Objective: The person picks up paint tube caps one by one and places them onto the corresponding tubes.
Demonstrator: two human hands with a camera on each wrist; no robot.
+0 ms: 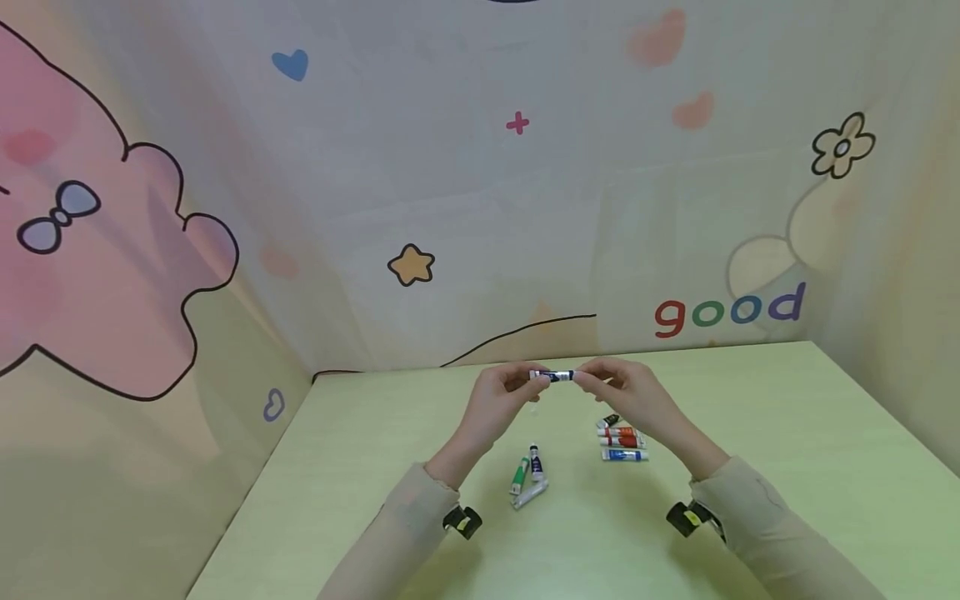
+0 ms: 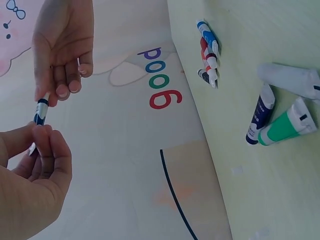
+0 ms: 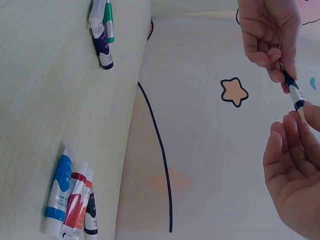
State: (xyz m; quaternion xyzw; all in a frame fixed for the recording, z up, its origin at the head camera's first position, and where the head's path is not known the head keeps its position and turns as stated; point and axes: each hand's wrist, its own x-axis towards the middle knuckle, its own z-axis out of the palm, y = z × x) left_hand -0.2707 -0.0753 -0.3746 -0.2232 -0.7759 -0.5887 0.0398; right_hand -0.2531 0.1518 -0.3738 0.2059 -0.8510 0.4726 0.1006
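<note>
Above the far part of the tabletop (image 1: 360, 517), a blue-and-white tube (image 1: 557, 376) is being held level, its left end pinched by the left hand (image 1: 498, 404), its right end by the right hand (image 1: 633, 396), seemingly for steadiness. Nearer, a green tube (image 1: 520, 476), a navy tube (image 1: 536, 464) and a pale tube (image 1: 530, 494) are being kept separate from the blue tube (image 1: 625, 455) at right, perhaps as sorted groups.

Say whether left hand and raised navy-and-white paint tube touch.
Touching: the left wrist view shows the left hand pinching the raised navy-and-white paint tube by its lower half.
</note>
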